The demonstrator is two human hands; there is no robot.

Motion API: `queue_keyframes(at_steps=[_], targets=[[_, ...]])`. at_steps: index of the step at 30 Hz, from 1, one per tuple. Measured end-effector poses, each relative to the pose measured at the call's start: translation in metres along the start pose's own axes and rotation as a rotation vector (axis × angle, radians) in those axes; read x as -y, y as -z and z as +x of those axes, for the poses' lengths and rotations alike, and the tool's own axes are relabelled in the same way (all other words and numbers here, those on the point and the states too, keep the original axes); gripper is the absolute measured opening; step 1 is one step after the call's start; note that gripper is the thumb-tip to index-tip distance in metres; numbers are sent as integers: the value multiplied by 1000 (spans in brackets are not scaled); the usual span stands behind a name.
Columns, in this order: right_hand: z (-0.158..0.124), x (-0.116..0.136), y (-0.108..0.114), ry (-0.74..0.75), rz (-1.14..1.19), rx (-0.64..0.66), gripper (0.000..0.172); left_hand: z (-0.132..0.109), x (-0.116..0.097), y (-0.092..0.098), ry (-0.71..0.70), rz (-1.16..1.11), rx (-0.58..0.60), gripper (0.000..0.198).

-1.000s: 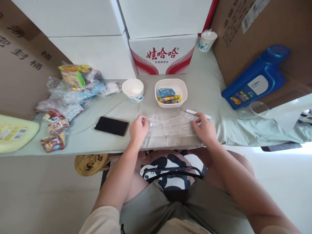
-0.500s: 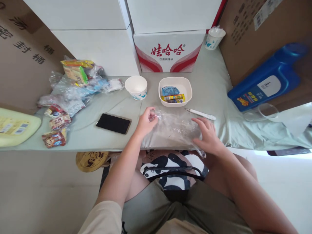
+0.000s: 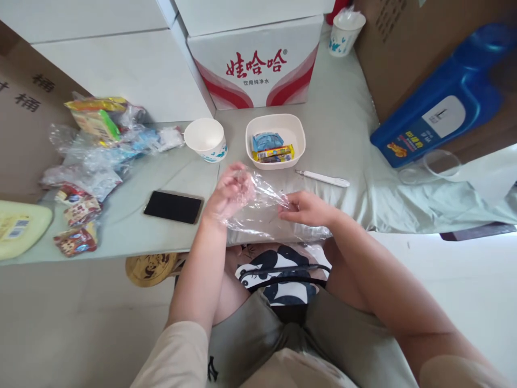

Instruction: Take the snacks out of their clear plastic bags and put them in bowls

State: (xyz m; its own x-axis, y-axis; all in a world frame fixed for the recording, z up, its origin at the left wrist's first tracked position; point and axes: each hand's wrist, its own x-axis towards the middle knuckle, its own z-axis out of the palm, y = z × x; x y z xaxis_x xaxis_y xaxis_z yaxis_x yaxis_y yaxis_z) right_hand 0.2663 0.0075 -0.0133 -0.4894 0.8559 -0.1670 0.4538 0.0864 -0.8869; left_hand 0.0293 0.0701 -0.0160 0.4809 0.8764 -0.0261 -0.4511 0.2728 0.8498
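Note:
A thin, crinkled clear plastic bag [image 3: 258, 213] stretches between my hands above the front of the table. My left hand [image 3: 228, 196] has its fingers curled at the bag's left end; the film lies over the fingertips, and whether they are inside it I cannot tell. My right hand [image 3: 307, 209] pinches the film at the other side. Just beyond the bag stands a white tray [image 3: 297, 126] holding a blue packet [image 3: 267, 141] and yellow snack sticks [image 3: 278, 154]. A white craft knife [image 3: 325, 178] lies behind my right hand.
Left of my hands lie a black phone [image 3: 173, 207] and a heap of wrapped snacks [image 3: 117, 145]. A paper bowl [image 3: 205, 140] stands beside the tray. A blue bottle [image 3: 440, 102] and a clear plastic cup [image 3: 440, 165] are at right. Boxes [image 3: 258, 64] line the back.
The bag has been lifted and drawn taut. My right hand has gone from spread fingers to pinching it, moving left. My left hand has turned, with film now over its fingers. The view has shifted.

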Motion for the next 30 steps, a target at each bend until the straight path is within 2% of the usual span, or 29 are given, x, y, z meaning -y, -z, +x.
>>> queue_keyframes(at_steps=[2, 4, 5, 7, 9, 12, 14, 16, 19, 24, 26, 28, 30], targets=[[1, 2, -4, 3, 212, -75, 23, 3, 3, -3, -45, -107, -120, 49], [4, 1, -9, -49, 372, -271, 25, 5, 10, -8, 2, -149, -154, 71], [6, 0, -12, -89, 419, -363, 24, 5, 15, -10, 61, -131, -113, 79], [10, -3, -15, -152, 471, -467, 22, 5, 27, -16, 189, -5, 9, 79], [12, -5, -17, -164, 502, -470, 20, 5, 38, -18, 255, 196, 52, 62], [9, -8, -15, -178, 514, -365, 22, 7, 46, -15, 258, 430, -57, 36], [5, -10, -13, -203, 493, -261, 24, 8, 44, -11, 262, 513, -95, 34], [2, -11, -12, -184, 495, -214, 30, 7, 39, -8, 271, 550, -96, 37], [-1, -10, -11, -70, 592, -278, 38, 1, 28, -9, 244, 473, -124, 39], [0, -7, -12, 11, 797, -380, 19, -4, 17, -9, 178, 211, -187, 22], [1, -7, -12, 19, 821, -395, 19, -3, 15, -6, 197, 170, -189, 17], [3, -10, -12, 11, 785, -419, 27, -2, 16, -2, 215, 175, -174, 25], [5, -14, -12, -40, 686, -483, 41, 0, 18, 1, 211, 246, -140, 45]])
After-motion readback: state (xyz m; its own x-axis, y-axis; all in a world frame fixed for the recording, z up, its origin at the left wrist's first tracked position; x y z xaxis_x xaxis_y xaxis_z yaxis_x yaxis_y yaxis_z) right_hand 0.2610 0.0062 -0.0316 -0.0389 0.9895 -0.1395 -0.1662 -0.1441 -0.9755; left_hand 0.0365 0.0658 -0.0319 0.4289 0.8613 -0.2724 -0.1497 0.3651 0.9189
